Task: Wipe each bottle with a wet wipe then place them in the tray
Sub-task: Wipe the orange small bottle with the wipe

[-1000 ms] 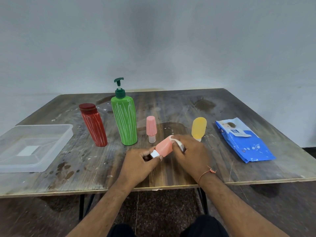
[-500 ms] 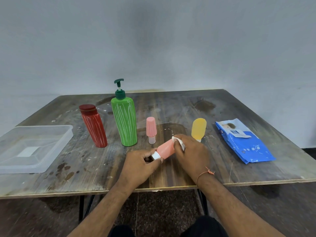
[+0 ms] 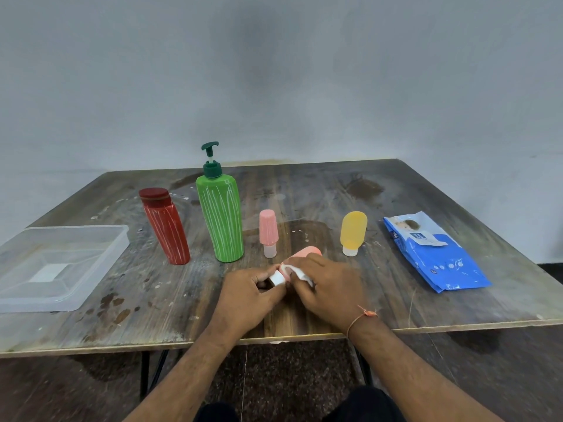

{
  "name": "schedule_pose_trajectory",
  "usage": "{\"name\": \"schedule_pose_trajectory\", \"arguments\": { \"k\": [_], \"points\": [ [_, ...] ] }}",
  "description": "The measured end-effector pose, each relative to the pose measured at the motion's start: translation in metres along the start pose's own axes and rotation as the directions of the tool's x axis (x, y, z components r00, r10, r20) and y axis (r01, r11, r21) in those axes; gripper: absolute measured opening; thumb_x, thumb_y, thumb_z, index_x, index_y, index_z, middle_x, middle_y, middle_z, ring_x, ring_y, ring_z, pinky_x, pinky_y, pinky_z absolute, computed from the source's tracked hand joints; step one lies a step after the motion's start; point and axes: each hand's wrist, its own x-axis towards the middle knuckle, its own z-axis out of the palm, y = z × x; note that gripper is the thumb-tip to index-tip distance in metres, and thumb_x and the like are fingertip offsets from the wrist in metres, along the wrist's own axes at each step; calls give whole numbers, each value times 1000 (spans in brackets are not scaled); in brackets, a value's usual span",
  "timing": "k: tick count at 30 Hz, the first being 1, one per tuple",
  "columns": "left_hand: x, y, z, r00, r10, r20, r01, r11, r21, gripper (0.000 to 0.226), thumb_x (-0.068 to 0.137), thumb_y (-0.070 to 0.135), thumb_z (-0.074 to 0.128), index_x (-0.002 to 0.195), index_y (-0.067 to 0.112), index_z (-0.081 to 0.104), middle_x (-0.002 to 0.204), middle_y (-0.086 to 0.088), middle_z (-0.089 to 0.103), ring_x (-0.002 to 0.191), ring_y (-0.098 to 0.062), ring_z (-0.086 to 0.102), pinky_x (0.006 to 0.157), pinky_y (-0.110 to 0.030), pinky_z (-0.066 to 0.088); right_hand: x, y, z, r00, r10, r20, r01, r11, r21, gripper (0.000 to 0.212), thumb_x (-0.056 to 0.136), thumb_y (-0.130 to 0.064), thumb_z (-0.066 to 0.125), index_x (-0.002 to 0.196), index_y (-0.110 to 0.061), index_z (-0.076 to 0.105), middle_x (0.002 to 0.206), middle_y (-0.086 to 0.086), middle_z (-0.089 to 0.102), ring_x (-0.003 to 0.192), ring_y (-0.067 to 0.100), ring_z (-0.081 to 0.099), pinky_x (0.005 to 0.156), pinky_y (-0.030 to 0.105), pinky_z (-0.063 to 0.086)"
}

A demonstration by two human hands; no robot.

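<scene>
We see a bare, makeshift indoor workspace, not clearly a home or a shop: a stained, worn wooden table [image 3: 396, 190] on thin metal legs stands beyond our fingers against a plain grey wall [image 3: 274, 71], above dark speckled floor [image 3: 289, 370].

blue wipes pack [image 3: 434, 252] — small print, perhaps a brand, too blurred to read

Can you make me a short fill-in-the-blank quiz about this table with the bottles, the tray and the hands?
1. The tallest bottle on the table is the ____ one with a pump.
2. The right hand rubs a white ____ along the salmon bottle.
3. The left hand grips that bottle by its white ____.
4. The clear tray holds ____ bottles so far.

Missing words: green; wipe; cap; no
</scene>
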Motion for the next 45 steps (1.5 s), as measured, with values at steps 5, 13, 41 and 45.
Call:
{"name": "schedule_pose_trajectory", "arguments": {
  "k": [5, 13, 41, 45],
  "points": [
    [0, 0, 1, 999, -49, -19, 50, 999, 22, 45, 83, 20, 87, 125, 28, 75, 91, 38, 72, 88, 11, 71, 76, -9, 51, 4, 6, 1, 964, 246, -102, -252, 966, -56, 34, 103, -43, 52, 123, -30, 77, 111, -7, 77, 87, 21, 74, 65, 39, 60],
    [1, 2, -2, 997, -72, -31, 72, 997, -16, 39, 88, 18, 82, 125, 29, 77, 82, 24, 77, 72, 12, 65, 67, -9, 46, 0, -3, -5, 997, -45, 69, 45, 999, -1, 31, 99, -39, 60, 125, -35, 76, 101, -13, 74, 76, 12, 67, 60, 25, 45],
    [2, 3, -7, 978, -204, -36, 191, 956, -224, 40, 87, 16, 84, 126, 24, 75, 108, 21, 78, 102, 7, 72, 83, -7, 52, 5, 3, -10, 943, 304, -134, -303, 953, 34, 27, 100, -29, 74, 126, -35, 74, 119, -14, 78, 91, 10, 73, 69, 18, 49],
    [2, 3, -7, 978, -204, -40, 190, 957, -220, 40, 88, 18, 84, 126, 25, 76, 109, 21, 78, 102, 6, 72, 83, -7, 52, 6, 3, -11, 942, 317, -110, -314, 948, 49, 30, 99, -25, 74, 128, -33, 74, 120, -12, 78, 93, 10, 73, 73, 17, 48]
  ]
}}
